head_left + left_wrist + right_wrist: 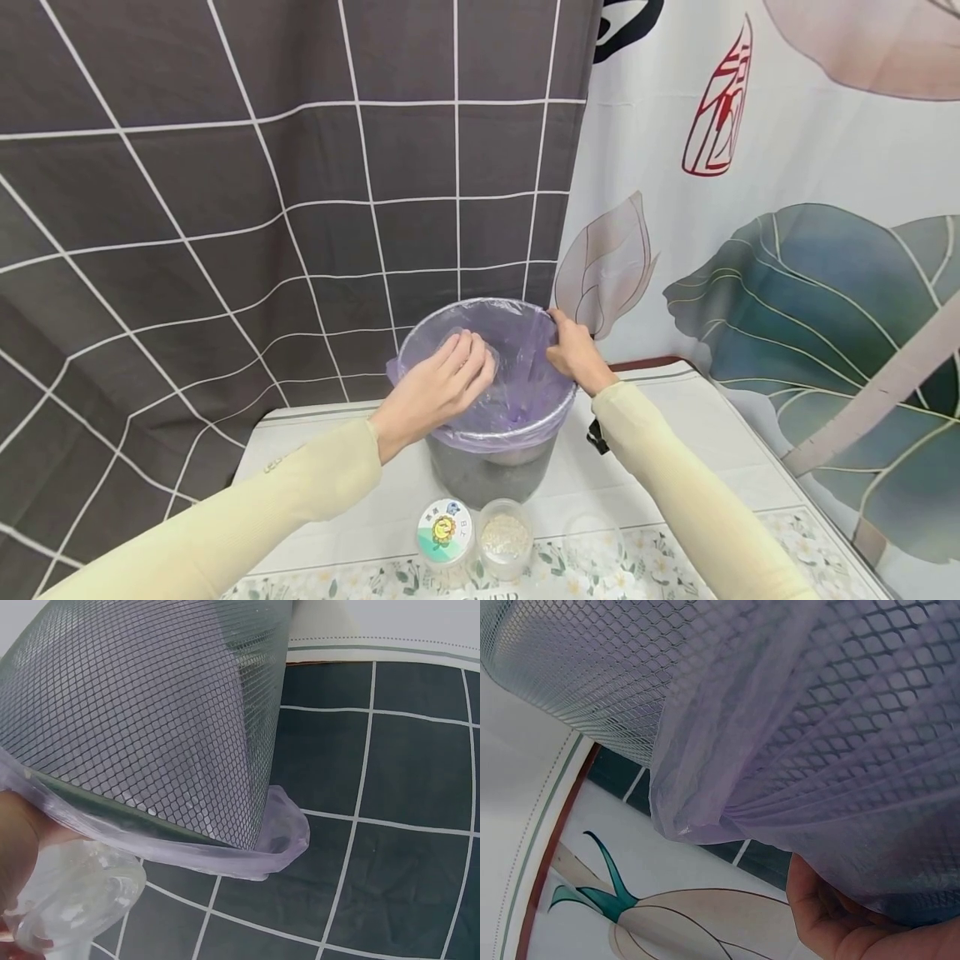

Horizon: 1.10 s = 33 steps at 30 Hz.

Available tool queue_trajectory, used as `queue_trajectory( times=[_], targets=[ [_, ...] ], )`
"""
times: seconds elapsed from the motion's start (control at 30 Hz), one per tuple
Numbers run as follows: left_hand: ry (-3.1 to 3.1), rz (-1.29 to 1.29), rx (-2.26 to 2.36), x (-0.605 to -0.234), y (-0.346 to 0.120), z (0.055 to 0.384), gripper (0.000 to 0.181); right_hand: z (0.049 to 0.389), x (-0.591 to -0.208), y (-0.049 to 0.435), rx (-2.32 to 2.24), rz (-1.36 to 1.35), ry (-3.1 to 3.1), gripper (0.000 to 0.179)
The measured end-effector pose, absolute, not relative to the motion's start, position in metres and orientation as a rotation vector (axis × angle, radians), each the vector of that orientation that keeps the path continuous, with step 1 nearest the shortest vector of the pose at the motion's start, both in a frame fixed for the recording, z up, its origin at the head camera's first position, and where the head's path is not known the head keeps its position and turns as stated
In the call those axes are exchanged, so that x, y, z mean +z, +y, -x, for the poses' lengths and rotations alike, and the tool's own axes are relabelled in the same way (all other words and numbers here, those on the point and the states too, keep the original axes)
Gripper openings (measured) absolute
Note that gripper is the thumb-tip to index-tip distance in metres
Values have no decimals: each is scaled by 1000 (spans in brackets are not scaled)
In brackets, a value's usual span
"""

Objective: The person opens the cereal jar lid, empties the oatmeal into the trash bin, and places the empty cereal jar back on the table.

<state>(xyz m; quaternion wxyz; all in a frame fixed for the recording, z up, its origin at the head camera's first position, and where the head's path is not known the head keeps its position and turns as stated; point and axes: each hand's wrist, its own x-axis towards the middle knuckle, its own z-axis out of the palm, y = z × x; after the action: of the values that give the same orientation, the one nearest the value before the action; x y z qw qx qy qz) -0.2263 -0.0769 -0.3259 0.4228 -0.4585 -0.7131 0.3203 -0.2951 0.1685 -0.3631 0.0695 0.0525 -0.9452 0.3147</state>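
A mesh trash bin [487,475] stands on the table with a purple plastic bag [536,354] lining it and folded over its rim. My left hand [438,379] is over the bin's mouth and grips a clear plastic container [82,892], tilted at the rim in the left wrist view. Much of that container is hidden by the fingers in the head view. On the opposite side, my right hand [576,354] holds the bin's rim and the bag's edge, fingers curled round the outside in the right wrist view.
In front of the bin sit a jar with a sunflower-printed lid [444,532] and a clear container of pale grains [506,537]. A faint transparent round piece [592,537] lies to their right. A black clip [597,437] is beside the bin. Curtains [420,233] hang behind.
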Motion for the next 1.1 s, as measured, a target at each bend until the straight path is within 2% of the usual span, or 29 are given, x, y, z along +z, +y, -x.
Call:
queue_trajectory(
  times=[0.47, 0.7, 1.0, 1.1],
  targets=[
    [-1919, 1009, 732, -328, -85, 223, 38, 295, -363, 165, 938, -162, -2843, 67],
    [-1959, 941, 686, -329, -89, 220, 45, 297, -364, 164, 935, -161, -2854, 67],
    [-2018, 790, 526, -328, -96, 220, 40, 297, -363, 164, 960, -146, -2864, 67],
    [-2016, 749, 469, -325, -94, 222, 47, 297, -362, 168, 969, -117, -2865, 68]
  ],
)
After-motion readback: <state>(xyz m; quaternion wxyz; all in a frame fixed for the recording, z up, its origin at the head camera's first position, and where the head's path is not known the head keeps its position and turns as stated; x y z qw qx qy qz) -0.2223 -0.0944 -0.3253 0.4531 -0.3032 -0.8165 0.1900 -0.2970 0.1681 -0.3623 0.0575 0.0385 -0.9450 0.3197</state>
